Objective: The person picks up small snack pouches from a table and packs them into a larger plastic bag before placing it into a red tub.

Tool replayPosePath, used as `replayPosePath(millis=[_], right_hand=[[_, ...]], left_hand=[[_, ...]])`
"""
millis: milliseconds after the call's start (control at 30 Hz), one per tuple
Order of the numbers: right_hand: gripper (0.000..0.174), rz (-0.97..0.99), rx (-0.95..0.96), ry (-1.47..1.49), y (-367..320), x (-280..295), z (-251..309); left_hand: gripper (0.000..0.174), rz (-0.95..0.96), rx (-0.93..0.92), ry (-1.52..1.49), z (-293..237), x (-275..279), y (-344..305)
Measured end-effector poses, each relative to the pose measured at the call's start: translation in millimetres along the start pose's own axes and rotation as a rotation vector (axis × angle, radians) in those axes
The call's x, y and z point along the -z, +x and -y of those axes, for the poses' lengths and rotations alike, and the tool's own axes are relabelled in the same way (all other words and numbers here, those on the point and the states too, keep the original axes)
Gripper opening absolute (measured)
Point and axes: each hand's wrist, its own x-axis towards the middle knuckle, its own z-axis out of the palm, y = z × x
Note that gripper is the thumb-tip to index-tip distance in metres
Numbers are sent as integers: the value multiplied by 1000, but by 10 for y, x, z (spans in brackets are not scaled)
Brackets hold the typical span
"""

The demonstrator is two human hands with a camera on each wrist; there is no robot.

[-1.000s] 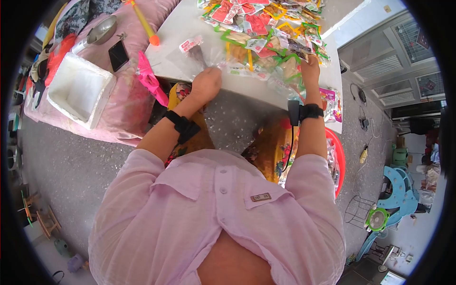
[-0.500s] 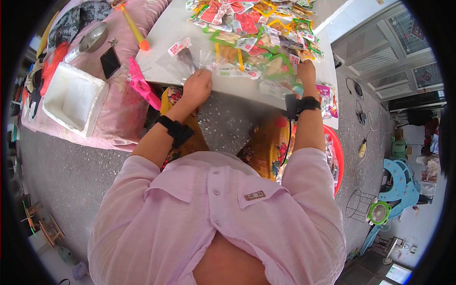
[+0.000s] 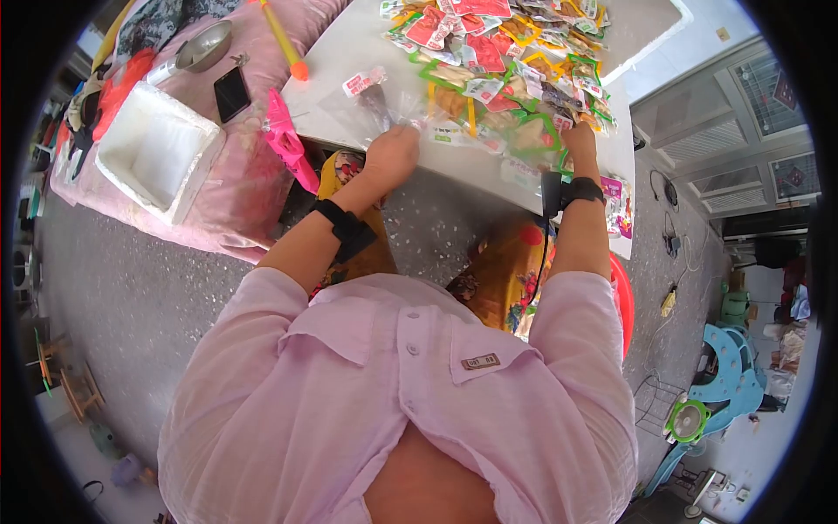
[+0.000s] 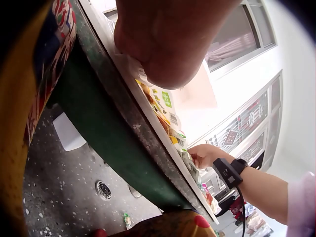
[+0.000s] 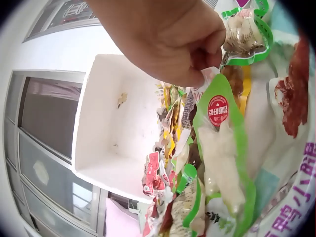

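Note:
My left hand [image 3: 392,155], at the near edge of the white table [image 3: 336,118], grips the near end of a clear plastic packet. The packet [image 3: 374,98] has a red-and-white label and something dark inside. At the pile's right side my right hand [image 3: 580,144] has its fingers curled down among snack packets. In the right wrist view its thumb and fingers pinch the top corner of a green-edged snack packet [image 5: 222,148] with a round red label and pale pieces inside. The left wrist view shows the left hand [image 4: 168,44] from close by; its fingertips are hidden.
Several packets with red, yellow and green edges [image 3: 484,52] are heaped on the table. Behind them stands a white foam box [image 5: 111,113]. Another foam box [image 3: 161,157], a phone [image 3: 232,94] and a metal pan [image 3: 205,45] lie on the pink-covered bed. A red tub [image 3: 622,301] stands under the table's right side.
The head view swings slightly one way and back. My right hand draws back a little from the dark packet towards me. The left hand stays at the same packet.

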Motion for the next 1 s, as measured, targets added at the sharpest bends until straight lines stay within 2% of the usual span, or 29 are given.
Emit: replayPosePath(millis=[33, 133, 233, 333, 433, 533, 633, 733, 800, 833, 933, 967, 1000], right_hand=[[28, -26, 17, 20, 72, -61, -82], [24, 13, 58, 462, 402, -298, -418], [22, -227, 41, 604, 176, 94, -81], [21, -480, 204, 519, -19, 529, 198], [18, -570, 336, 384, -333, 1015, 514], [14, -537, 527, 468, -828, 1473, 857], [10, -399, 699, 631, -1001, 1529, 938], [7, 55, 433, 908, -1296, 1441, 1119], [5, 203, 587, 991, -1407, 1222, 1180], [5, 287, 592, 1024, -1499, 1151, 1234], [6, 313, 604, 966, -1700, 896, 1318], [11, 411, 559, 984, -1705, 822, 1308], [13, 426, 462, 1113, -1738, 771, 1288]], left_hand=[[7, 0, -4, -1, 11, -10, -2], [6, -21, 17, -19, -24, 21, 5], [6, -29, 28, -36, -98, 121, 36], [6, 57, 44, 16, -99, 129, 51], [13, 102, 63, 16, -163, 200, 13], [27, 26, 29, -104, -301, 278, 36], [41, 4, 38, -263, -486, 406, 112], [45, 4, 42, -538, -622, 426, 162], [44, 291, 284, -952, -800, 593, 153], [43, 435, 411, -1154, -856, 642, 135], [39, 614, 470, -1245, -806, 542, 33], [32, 610, 501, -1351, -818, 536, -3], [29, 568, 564, -1333, -804, 505, -54]])
